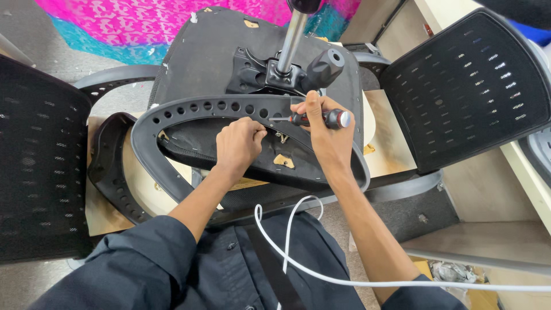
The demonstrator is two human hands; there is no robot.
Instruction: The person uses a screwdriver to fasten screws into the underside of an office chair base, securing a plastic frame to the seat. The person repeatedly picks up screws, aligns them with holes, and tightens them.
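Note:
An upturned office chair seat (pixel 195 63) lies before me, its metal gas cylinder (pixel 291 40) pointing up from the black mechanism plate (pixel 252 72). A dark grey perforated armrest loop (pixel 189 109) rests across the seat's underside. My right hand (pixel 324 135) grips a red-and-black screwdriver (pixel 318 119), its tip pointing left at a spot by the armrest. My left hand (pixel 238 143) has fingers curled, pinching something small next to the screwdriver tip; the part itself is hidden.
A black mesh chair back (pixel 465 86) stands at right, another mesh panel (pixel 34 161) at left. A second armrest (pixel 109 172) lies on wooden boards (pixel 396 143). A white cable (pixel 321 275) crosses my lap. Pink and teal cloth (pixel 132 26) lies behind.

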